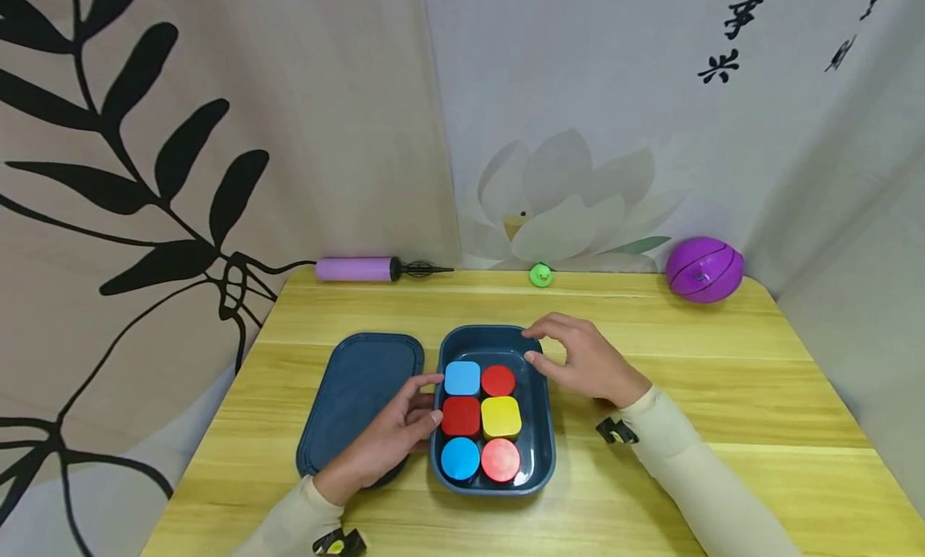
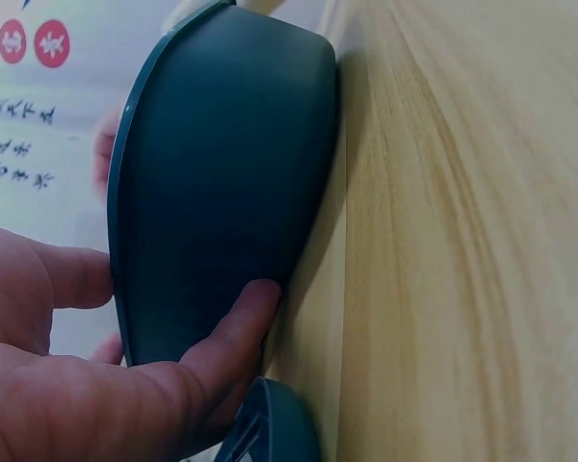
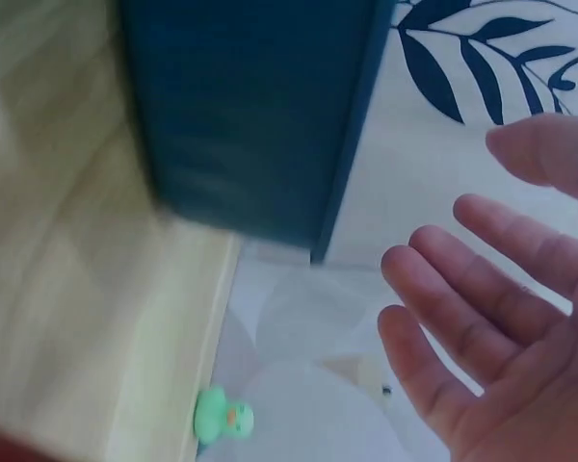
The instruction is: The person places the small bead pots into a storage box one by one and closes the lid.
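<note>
A dark blue rectangular box [image 1: 536, 477] stands uncovered on the table, with colored square and round pieces in two columns inside. A light blue square piece [image 1: 462, 378], a red square piece [image 1: 461, 416] and a blue round piece [image 1: 460, 459] form the left column. On the right are a red round piece [image 1: 499, 380], a yellow square piece [image 1: 501, 417] and a pale red round piece [image 1: 500, 460]. My left hand [image 1: 397, 428] touches the box's left side with fingers at its rim and outer wall. Beside the upper right rim, my right hand [image 1: 588, 360] hovers with spread, loosely bent fingers, holding nothing.
A dark blue lid [image 1: 361, 404] lies left of the box, partly under my left hand. Along the back edge are a purple hand pump [image 1: 357, 269], a green toy duck [image 1: 540, 275] and a purple ball [image 1: 704, 270]. Printed cloth hangs behind.
</note>
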Motion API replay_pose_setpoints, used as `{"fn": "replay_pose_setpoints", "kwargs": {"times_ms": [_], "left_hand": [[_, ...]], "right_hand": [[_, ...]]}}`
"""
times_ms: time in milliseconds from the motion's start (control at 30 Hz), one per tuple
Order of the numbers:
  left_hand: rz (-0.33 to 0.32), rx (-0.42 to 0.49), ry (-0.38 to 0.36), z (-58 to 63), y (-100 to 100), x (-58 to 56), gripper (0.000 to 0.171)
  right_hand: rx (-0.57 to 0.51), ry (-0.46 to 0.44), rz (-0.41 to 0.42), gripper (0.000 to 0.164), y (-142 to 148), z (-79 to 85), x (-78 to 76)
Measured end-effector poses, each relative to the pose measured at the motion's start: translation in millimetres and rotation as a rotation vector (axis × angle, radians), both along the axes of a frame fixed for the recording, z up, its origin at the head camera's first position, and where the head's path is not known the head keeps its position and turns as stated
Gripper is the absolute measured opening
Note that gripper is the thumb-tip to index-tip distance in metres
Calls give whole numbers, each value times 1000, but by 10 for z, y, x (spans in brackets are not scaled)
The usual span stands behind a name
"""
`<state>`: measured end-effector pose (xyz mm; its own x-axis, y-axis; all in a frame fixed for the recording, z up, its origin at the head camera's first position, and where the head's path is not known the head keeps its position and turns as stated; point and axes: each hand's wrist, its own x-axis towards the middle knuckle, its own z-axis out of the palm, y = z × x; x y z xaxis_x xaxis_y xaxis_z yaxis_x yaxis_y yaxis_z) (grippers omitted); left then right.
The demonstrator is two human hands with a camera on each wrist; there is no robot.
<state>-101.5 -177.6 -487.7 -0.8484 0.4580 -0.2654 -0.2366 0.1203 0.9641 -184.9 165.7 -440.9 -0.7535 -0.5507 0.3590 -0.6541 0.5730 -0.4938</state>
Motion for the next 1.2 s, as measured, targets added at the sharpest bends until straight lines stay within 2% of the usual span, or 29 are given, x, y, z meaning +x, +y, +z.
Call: {"fn": "replay_pose_setpoints", "kwargs": {"times_ms": [167,300,700,933,1200], "left_hand": [[-3,8,2,7,6,0,60],[-5,6,1,13,7,-1,60],[3,1,-7,31,17,1,60],[19,-7,-5,13,26,18,59],[21,-18,0,25,34,12,58]], "right_hand": [[7,49,-54,27,228,-8,-4],[16,38,-93,27,432,-50,4],[58,-91,-162,30,949,-271,118],[95,-182,-171,38,1073,-428,239],[134,-270,-166,53,1143,-461,361]]}}
